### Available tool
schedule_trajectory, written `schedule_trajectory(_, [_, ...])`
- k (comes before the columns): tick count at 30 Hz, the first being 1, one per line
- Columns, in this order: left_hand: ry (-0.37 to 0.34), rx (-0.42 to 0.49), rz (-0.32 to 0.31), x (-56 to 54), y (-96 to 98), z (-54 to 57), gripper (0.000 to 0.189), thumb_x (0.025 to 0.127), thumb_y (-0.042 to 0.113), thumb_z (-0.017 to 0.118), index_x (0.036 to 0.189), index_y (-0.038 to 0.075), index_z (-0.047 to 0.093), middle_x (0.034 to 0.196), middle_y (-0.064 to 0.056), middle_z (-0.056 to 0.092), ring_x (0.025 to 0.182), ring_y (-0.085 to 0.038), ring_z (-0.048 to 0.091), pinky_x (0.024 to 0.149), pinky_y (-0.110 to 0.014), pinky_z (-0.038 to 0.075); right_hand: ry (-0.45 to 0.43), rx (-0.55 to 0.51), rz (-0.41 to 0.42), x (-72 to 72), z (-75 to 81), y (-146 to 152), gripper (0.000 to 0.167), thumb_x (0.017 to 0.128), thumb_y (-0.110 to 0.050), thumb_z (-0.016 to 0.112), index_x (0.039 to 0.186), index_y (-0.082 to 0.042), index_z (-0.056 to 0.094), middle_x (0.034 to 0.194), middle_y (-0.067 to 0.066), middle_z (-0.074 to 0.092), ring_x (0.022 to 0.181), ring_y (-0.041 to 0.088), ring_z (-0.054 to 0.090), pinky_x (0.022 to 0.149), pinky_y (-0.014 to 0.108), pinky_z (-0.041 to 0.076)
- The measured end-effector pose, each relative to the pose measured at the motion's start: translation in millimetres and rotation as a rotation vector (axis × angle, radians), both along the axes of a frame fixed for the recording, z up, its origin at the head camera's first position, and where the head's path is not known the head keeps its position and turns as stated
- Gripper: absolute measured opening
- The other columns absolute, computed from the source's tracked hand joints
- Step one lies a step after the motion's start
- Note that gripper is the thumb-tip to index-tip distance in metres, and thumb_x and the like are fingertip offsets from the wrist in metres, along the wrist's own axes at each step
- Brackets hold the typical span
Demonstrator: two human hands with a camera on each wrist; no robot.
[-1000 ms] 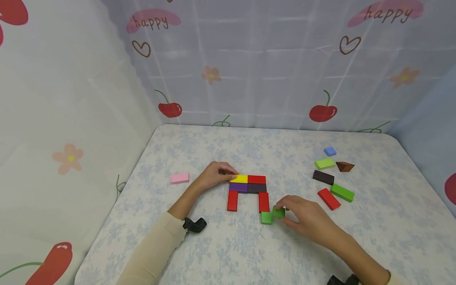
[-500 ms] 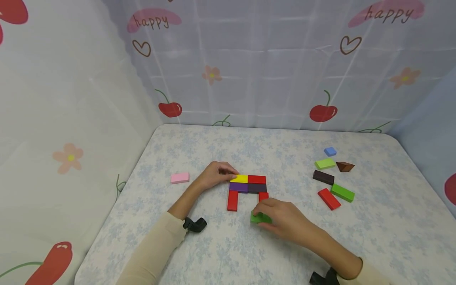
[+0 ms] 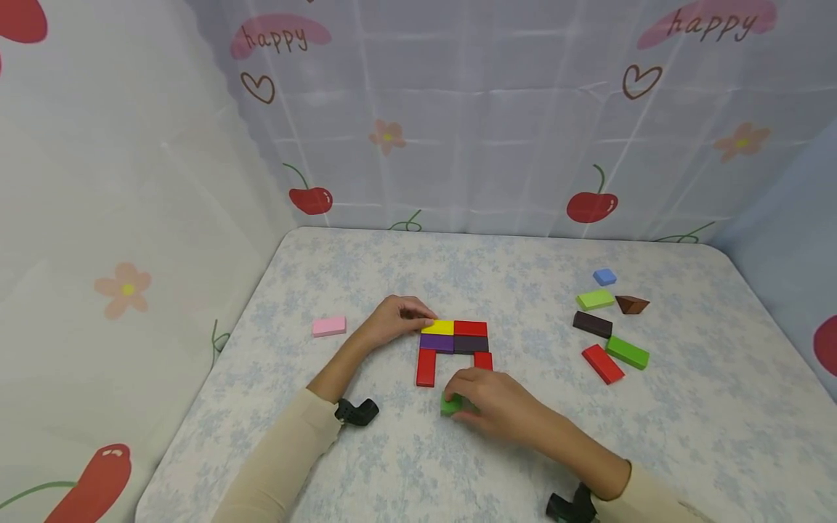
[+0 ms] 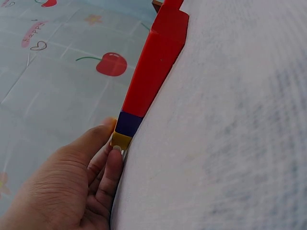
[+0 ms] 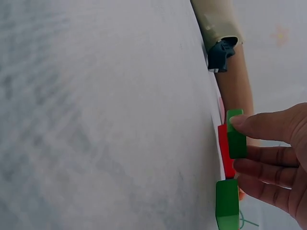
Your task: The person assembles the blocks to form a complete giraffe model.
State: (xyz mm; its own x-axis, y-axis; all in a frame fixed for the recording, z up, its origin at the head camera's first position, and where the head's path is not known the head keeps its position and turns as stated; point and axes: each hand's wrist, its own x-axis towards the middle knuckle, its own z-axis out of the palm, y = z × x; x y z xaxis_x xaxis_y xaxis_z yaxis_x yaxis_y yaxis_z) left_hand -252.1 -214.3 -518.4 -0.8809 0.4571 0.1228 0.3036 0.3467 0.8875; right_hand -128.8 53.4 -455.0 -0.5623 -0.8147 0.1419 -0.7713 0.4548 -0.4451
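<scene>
Green block (image 3: 450,404): held apart from the purple block (image 3: 437,343), on its near side; contact with the tabletop (image 3: 392,472) cannot be told.
Right hand (image 3: 498,398): nearly closed, the green block pinched at the front, between thumb and fingertips.
Left hand (image 3: 397,318): partly closed, placed just left of the purple block, the yellow block's outer end pinched between thumb and finger.
Yellow block (image 3: 442,327): set against the purple block's far side.
Dark block (image 3: 471,345): set against the purple block's right end.
Left red block (image 3: 426,367): set against the purple block's near side.
Second green block (image 5: 227,206): laid to the purple block's near right.
Pink block (image 3: 329,327): laid well left of the purple block.
</scene>
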Motion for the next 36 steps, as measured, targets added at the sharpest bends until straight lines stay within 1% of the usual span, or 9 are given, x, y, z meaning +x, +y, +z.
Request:
schedule_trajectory(5, [0.006, 0.003, -0.006, -0.2, -0.5, 0.7, 0.013, 0.095, 0.019, 0.075, 0.106, 0.019, 0.081, 0.100, 0.003, 0.073, 0.072, -0.016, 0.060, 0.062, -0.028, 0.051, -0.017, 0.022, 0.017, 0.7, -2.2, -8, 0.021, 0.085, -0.017, 0.084, 0.102, -0.015, 0.071, 0.100, -0.008, 0.067, 0.088, 0.005, 0.061, 0.077, 0.023, 0.054])
schedule_trajectory(13, [0.007, 0.016, -0.006, -1.2, -1.5, 2.0, 0.013, 0.095, 0.018, 0.075, 0.105, 0.020, 0.081, 0.099, 0.002, 0.073, 0.071, -0.018, 0.060, 0.061, -0.029, 0.051, 0.038, 0.048, -0.008, -0.1, -6.4, -18, 0.023, 0.082, -0.019, 0.087, 0.100, -0.017, 0.072, 0.097, -0.008, 0.068, 0.083, 0.003, 0.058, 0.072, 0.021, 0.052])
schedule_trajectory(18, [0.010, 0.006, 0.000, -1.4, -1.1, 0.7, 0.013, 0.095, 0.019, 0.075, 0.105, 0.021, 0.081, 0.099, 0.004, 0.073, 0.072, -0.017, 0.060, 0.062, -0.028, 0.051, 0.032, 0.087, -0.011, -1.6, -4.6, -19, 0.025, 0.082, -0.024, 0.087, 0.101, -0.019, 0.072, 0.098, -0.009, 0.066, 0.083, 0.002, 0.056, 0.071, 0.021, 0.051])
schedule_trajectory(23, [0.003, 0.005, -0.014, -1.4, 0.8, 0.6, 0.013, 0.095, 0.022, 0.074, 0.106, 0.020, 0.081, 0.100, 0.004, 0.073, 0.072, -0.017, 0.061, 0.062, -0.029, 0.052, 0.026, 0.126, -0.040, 0.1, -2.0, -15, 0.027, 0.081, -0.025, 0.088, 0.102, -0.018, 0.072, 0.096, -0.008, 0.063, 0.077, 0.001, 0.054, 0.065, 0.020, 0.050])
schedule_trajectory(25, [0.003, 0.010, -0.015, -1.2, 1.2, 1.4, 0.013, 0.095, 0.021, 0.075, 0.106, 0.020, 0.081, 0.099, 0.004, 0.073, 0.071, -0.018, 0.060, 0.062, -0.029, 0.052, 0.025, 0.126, -0.046, 0.8, -1.7, -14, 0.027, 0.081, -0.023, 0.088, 0.102, -0.018, 0.072, 0.094, -0.008, 0.063, 0.076, 0.001, 0.053, 0.064, 0.020, 0.049])
schedule_trajectory(30, [0.008, 0.014, -0.008, -0.9, 0.8, 2.6, 0.012, 0.095, 0.019, 0.075, 0.105, 0.020, 0.081, 0.098, 0.003, 0.073, 0.069, -0.018, 0.059, 0.061, -0.028, 0.051, 0.035, 0.104, -0.042, 1.5, -2.3, -15, 0.026, 0.081, -0.021, 0.088, 0.101, -0.018, 0.072, 0.095, -0.008, 0.067, 0.080, 0.003, 0.056, 0.068, 0.022, 0.052])
schedule_trajectory(36, [0.000, 0.000, -0.006, 0.3, 0.5, 1.6, 0.013, 0.095, 0.020, 0.074, 0.106, 0.018, 0.081, 0.098, 0.003, 0.074, 0.070, -0.015, 0.059, 0.062, -0.027, 0.051, 0.054, 0.098, -0.030, 0.4, -2.4, -20, 0.024, 0.081, -0.019, 0.088, 0.101, -0.019, 0.074, 0.095, -0.008, 0.068, 0.080, 0.003, 0.056, 0.068, 0.020, 0.051])
